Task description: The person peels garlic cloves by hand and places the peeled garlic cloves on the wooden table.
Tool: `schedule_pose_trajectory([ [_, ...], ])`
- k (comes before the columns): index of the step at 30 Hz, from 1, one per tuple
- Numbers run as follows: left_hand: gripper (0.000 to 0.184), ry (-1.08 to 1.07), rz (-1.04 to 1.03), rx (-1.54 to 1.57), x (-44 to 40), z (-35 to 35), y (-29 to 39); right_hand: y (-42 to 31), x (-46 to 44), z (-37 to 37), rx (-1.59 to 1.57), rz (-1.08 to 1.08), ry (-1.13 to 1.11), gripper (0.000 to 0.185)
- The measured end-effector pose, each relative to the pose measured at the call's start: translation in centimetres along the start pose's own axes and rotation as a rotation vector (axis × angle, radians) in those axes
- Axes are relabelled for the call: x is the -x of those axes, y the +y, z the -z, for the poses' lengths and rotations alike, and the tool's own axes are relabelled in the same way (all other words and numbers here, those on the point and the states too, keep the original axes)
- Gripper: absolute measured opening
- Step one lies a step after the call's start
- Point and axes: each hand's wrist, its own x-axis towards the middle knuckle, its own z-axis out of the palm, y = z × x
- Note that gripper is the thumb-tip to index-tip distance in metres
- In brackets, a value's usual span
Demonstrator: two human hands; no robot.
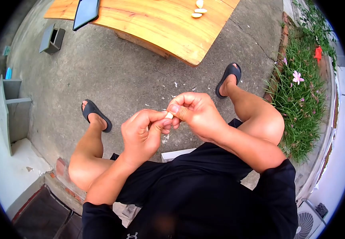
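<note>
In front of my lap, both hands meet around a small pale garlic clove [169, 115]. My left hand [140, 133] is closed, pinching the clove between thumb and forefinger. From the other side my right hand [198, 115] pinches it too, its thumb pressed near the clove's upper edge. The fingers cover much of the clove. Three pale, peeled-looking garlic cloves [200, 11] lie close together on the wooden table [152, 24], beyond my hands. Thin whitish flakes [176, 84] are scattered on the concrete ground below.
A dark phone or tablet [86, 14] lies at the table's left edge. A grey box [53, 40] stands on the ground at left. My feet in dark slides [96, 115] are spread apart. Grass with pink flowers [297, 77] grows along the right, behind a brick edge.
</note>
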Motion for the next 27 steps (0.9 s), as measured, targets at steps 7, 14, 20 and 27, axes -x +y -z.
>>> schedule_pose_trajectory([
  [7,0.009,-0.015,0.321,0.434,0.05,-0.21,-0.26,-0.33,0.19,0.59,0.001,-0.011,0.003,0.013],
  [14,0.010,-0.054,0.277,0.332,0.18,-0.23,-0.21,-0.36,0.33,0.56,0.039,-0.066,0.007,0.014],
  [20,0.009,-0.065,0.197,0.227,0.08,-0.24,-0.44,-0.72,0.45,0.65,-0.091,-0.201,-0.014,0.016],
  [27,0.010,-0.099,0.122,0.195,0.05,-0.13,-0.84,-0.32,0.41,0.86,-0.254,-0.281,-0.022,0.015],
])
